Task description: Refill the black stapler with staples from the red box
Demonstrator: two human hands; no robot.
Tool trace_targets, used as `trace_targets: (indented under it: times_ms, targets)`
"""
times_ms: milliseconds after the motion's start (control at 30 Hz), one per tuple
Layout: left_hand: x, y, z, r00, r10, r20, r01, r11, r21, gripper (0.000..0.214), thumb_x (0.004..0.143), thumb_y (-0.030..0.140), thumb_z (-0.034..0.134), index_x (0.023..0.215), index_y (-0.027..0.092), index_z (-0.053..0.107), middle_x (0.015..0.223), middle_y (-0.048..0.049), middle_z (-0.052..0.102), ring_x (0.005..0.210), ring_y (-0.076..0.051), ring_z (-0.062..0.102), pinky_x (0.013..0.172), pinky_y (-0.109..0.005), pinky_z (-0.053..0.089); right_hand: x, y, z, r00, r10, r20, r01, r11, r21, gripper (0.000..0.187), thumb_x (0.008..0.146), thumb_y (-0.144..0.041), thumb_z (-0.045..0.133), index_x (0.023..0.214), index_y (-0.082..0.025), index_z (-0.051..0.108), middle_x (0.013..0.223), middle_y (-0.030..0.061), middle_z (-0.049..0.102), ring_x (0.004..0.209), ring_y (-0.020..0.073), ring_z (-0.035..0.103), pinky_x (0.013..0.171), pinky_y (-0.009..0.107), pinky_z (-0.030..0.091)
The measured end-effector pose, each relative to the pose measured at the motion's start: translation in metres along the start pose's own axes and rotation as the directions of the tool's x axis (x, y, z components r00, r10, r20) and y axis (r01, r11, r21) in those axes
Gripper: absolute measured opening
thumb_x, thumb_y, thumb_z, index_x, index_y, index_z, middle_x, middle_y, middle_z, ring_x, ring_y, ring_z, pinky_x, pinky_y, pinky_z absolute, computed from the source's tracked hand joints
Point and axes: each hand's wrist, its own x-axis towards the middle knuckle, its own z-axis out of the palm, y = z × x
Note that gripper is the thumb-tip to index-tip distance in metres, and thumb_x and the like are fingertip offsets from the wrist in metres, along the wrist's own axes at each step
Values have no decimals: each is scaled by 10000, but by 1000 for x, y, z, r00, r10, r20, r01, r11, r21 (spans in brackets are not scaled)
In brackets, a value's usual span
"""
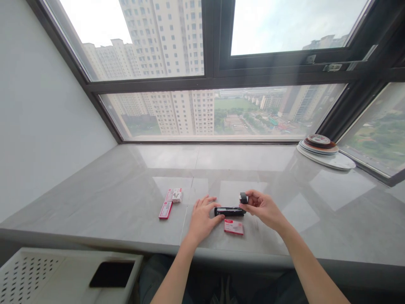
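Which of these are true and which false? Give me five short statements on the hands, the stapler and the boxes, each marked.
1. The left hand rests at the left end of the black stapler. True.
2. The right hand lies flat, well away from the stapler. False: it pinches the stapler's raised right end.
3. A red and white box lies just nearer the person than the stapler. True.
4. The stack of plates sits at far left. False: it is at far right, by the window.
5. Two more small boxes lie left of the left hand. True.
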Motion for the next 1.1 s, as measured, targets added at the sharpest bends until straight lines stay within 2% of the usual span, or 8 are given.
trace_targets:
  times_ms: [267,467,533,633,767,900,967,1100]
  targets:
    - [1,3,-2,1000,-3,16,3,1000,5,276,876,454,717,1144,391,700,1466,45,558,1485,-260,344,1243,-505,221,9,-10,30,994,-45,101,68,969,-238,312,827,-453,732,1009,-207,674,603,-78,454,578,113,410,574,253,317]
    - [-2,1,-1,1000,24,-4,-24,1000,7,286,874,430,722,1147,359,681,1456,35,562,1473,-263,356,1238,-485,237,12,-24,51,976,-33,214,150,815,-560,177,825,-275,654,982,-238,727,628,-51,573,594,123,496,577,261,268]
    - [-4,1,-3,999,18,-28,-18,1000,-4,365,866,393,726,1217,340,645,1439,7,570,1460,-270,370,1231,-484,258,13,-25,49,983,-32,180,138,773,-619,162,831,-318,664,959,-244,732,661,-35,605,622,133,517,583,266,263]
    - [-7,7,-8,996,0,-84,-1,1000,-23,463,899,247,630,1354,301,556,1393,-44,582,1404,-261,429,1193,-468,337,13,-14,36,999,-43,-4,30,752,-658,245,808,-453,713,920,-236,704,721,-16,619,674,155,541,604,264,288]
    - [-14,31,-13,985,169,22,-170,985,10,748,803,-31,414,1420,379,519,1464,-14,517,1369,-220,457,1176,-444,383,12,19,17,978,-9,-210,-106,841,-530,424,801,-599,691,966,-209,658,653,-44,513,615,155,505,583,262,323]
    - [-21,53,-10,870,417,261,-430,903,-10,929,665,-80,457,1403,478,531,1639,95,298,1478,-251,340,1213,-465,344,7,43,9,958,64,-278,-143,951,-273,599,820,-713,623,1070,-171,663,591,-77,381,553,142,420,541,262,340]
    - [-22,49,-12,867,400,296,-414,910,-14,869,681,-52,488,1376,465,560,1644,95,295,1487,-269,337,1210,-472,348,1,48,8,950,79,-302,-139,974,-180,651,830,-735,602,1118,-154,667,603,-74,379,562,139,414,543,260,356]
    - [-21,19,-34,964,155,218,-168,985,43,699,758,138,604,1404,401,550,1529,-6,466,1410,-289,439,1182,-447,381,-16,49,9,952,155,-264,-172,984,-43,680,858,-726,580,1250,-174,640,669,-57,439,575,132,437,507,243,364]
